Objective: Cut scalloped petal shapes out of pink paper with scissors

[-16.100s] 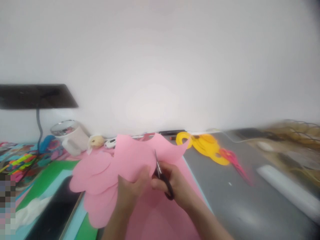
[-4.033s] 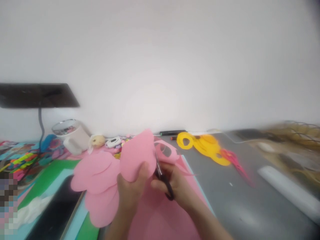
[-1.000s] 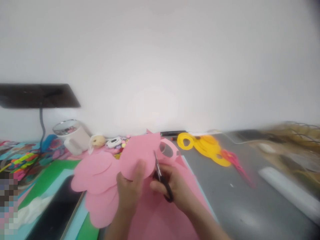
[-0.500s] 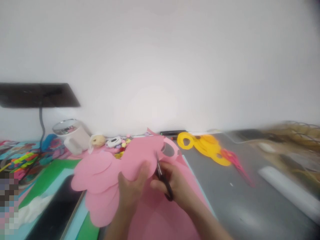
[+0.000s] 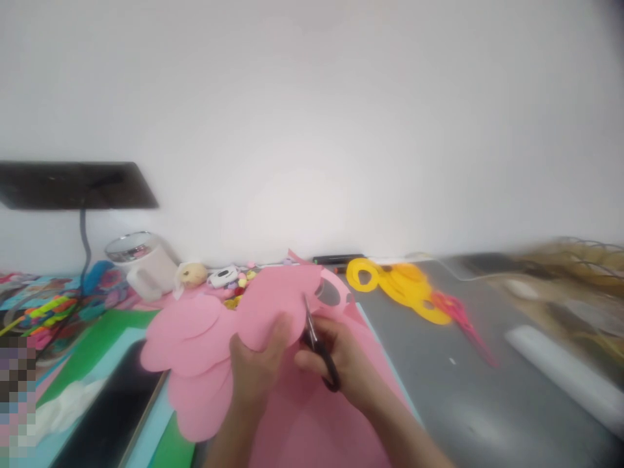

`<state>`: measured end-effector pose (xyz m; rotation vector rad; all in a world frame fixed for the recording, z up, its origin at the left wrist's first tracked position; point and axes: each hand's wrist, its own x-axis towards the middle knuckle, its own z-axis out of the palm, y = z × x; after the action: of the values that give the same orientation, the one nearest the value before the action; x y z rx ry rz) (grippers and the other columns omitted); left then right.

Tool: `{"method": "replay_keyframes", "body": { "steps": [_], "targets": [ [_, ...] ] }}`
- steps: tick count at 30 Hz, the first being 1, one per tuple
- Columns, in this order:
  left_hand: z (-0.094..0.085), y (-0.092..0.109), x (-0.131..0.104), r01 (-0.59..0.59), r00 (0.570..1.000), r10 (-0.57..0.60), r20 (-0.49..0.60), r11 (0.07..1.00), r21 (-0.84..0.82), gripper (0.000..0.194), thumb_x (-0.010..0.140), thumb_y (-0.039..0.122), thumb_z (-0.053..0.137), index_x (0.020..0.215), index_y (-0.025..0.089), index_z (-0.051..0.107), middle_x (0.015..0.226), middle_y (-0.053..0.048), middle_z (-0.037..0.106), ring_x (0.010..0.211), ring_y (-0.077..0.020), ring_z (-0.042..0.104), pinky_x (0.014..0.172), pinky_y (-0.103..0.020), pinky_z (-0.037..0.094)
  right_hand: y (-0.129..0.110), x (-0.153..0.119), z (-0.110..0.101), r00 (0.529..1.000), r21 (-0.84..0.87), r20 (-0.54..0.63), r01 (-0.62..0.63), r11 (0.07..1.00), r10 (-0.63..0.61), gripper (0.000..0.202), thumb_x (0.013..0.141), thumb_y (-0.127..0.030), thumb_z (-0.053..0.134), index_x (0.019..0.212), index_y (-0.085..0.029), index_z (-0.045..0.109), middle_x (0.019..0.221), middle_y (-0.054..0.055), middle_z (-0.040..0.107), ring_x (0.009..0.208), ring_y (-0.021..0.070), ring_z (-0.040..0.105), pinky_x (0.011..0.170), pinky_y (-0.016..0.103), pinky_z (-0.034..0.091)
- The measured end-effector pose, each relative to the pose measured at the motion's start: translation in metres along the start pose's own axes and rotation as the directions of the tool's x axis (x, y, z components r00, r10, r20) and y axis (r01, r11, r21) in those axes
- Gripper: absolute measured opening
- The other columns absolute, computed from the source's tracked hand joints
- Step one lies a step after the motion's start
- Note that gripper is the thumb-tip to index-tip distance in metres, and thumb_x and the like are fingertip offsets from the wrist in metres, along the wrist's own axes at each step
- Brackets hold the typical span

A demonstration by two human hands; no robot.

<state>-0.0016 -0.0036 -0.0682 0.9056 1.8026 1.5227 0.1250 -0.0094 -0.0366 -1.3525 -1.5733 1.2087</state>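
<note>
A pink paper piece [image 5: 273,292] with a rounded edge is pinched in my left hand [image 5: 260,361], thumb on top of it. My right hand [image 5: 336,357] grips black-handled scissors [image 5: 319,351], whose blades point up and away at the right edge of that paper. Several pink rounded cutouts [image 5: 195,351] lie overlapping to the left of my left hand. Beneath both hands is a larger pink sheet [image 5: 312,422]. A pink offcut with a round hole [image 5: 340,279] sits just beyond the scissors.
Yellow paper rings and pieces [image 5: 407,283] and pink scissors [image 5: 465,325] lie to the right, with a white roll-like object [image 5: 560,370] farther right. A white mug [image 5: 153,270], small trinkets [image 5: 224,276], green sheets [image 5: 97,344] and a black flat object [image 5: 112,409] are on the left.
The view has shifted very slightly. Both hands keep nearly the same place on the paper and scissors, and the scissors' blades look slightly closer together.
</note>
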Motion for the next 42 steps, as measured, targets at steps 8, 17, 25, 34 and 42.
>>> {"method": "replay_keyframes", "body": {
  "steps": [8,17,25,34,42],
  "targets": [
    [0.000,0.007,-0.003,-0.019,1.000,0.019,0.009,0.999,-0.037,0.043,0.057,0.050,0.073,0.075,0.011,0.065,0.074,-0.014,0.072,0.070,-0.0282,0.068,0.057,-0.036,0.054,-0.007,-0.001,0.001,0.999,-0.009,-0.016,-0.032,0.999,0.032,0.024,0.061,-0.004,0.062,0.052,-0.021,0.046,0.054,-0.005,0.047,0.051,0.0112,0.046,0.046,0.021,0.033],
    [-0.001,0.017,-0.007,-0.062,0.997,0.067,0.049,0.993,-0.104,0.031,0.062,0.045,0.069,0.061,0.015,0.064,0.063,-0.010,0.071,0.064,-0.0267,0.068,0.053,-0.033,0.052,0.007,0.000,0.006,0.997,0.243,0.080,-0.041,0.969,0.022,0.017,0.066,-0.014,0.064,0.059,-0.021,0.050,0.057,-0.005,0.047,0.051,0.0110,0.049,0.047,0.022,0.036],
    [-0.003,0.019,-0.008,0.023,0.997,-0.021,0.068,0.999,-0.037,0.025,0.057,0.044,0.075,0.061,0.021,0.065,0.063,-0.006,0.070,0.065,-0.0268,0.067,0.054,-0.035,0.052,0.010,0.001,0.006,0.994,0.261,0.109,-0.043,0.964,0.015,0.025,0.067,-0.030,0.074,0.064,-0.021,0.051,0.059,-0.006,0.045,0.053,0.0108,0.045,0.049,0.023,0.036],
    [-0.001,0.026,-0.014,0.011,0.998,-0.008,0.064,0.998,-0.056,0.016,0.062,0.038,0.072,0.060,0.023,0.066,0.065,-0.002,0.073,0.066,-0.0223,0.069,0.055,-0.030,0.055,0.017,0.006,0.005,0.994,0.331,0.100,0.003,0.944,-0.038,0.033,0.065,-0.034,0.078,0.065,-0.020,0.049,0.058,-0.006,0.044,0.053,0.0097,0.039,0.047,0.022,0.031],
    [-0.001,0.016,-0.009,-0.015,0.995,0.020,0.098,0.999,-0.051,0.019,0.063,0.040,0.072,0.066,0.022,0.069,0.068,-0.004,0.074,0.069,-0.0227,0.070,0.057,-0.029,0.056,0.023,0.006,0.006,0.992,0.341,0.104,0.037,0.939,-0.077,0.032,0.066,-0.040,0.077,0.069,-0.019,0.052,0.058,-0.005,0.044,0.054,0.0106,0.039,0.048,0.023,0.031]
  ]
}}
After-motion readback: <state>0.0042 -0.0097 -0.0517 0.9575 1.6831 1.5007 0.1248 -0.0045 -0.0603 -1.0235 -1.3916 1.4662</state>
